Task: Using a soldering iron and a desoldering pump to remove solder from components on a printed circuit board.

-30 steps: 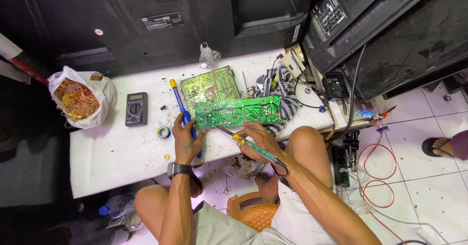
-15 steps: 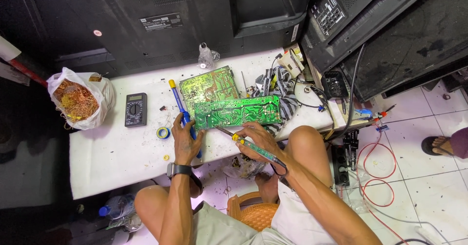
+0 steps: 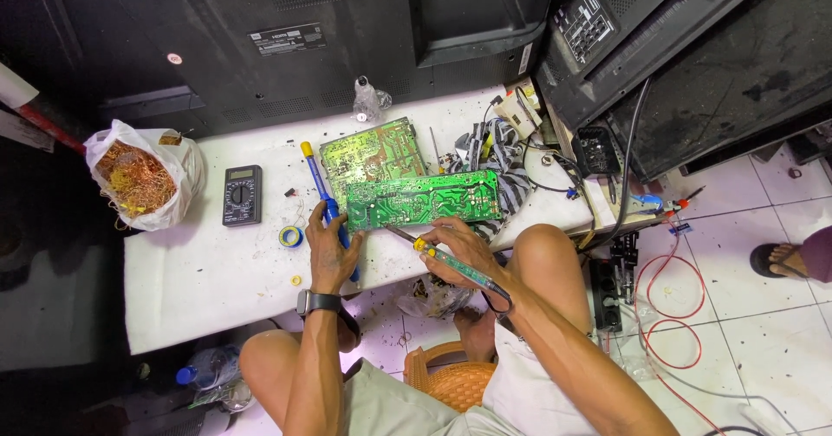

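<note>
Head view shows a green board (image 3: 423,199) lying on the white tabletop (image 3: 199,289), with the iron (image 3: 442,258) tip touching its near edge. Right hand (image 3: 458,250) grips the iron; left hand (image 3: 328,250) grips a blue pump (image 3: 325,198) beside a multimeter (image 3: 242,195).

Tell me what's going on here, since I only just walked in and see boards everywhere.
A person sits at a white table working on a green circuit board. The right hand holds a soldering iron with its tip at the board's near edge. The left hand grips a blue desoldering pump beside the board. A second board, a multimeter and a bag of copper wire lie nearby.
</note>
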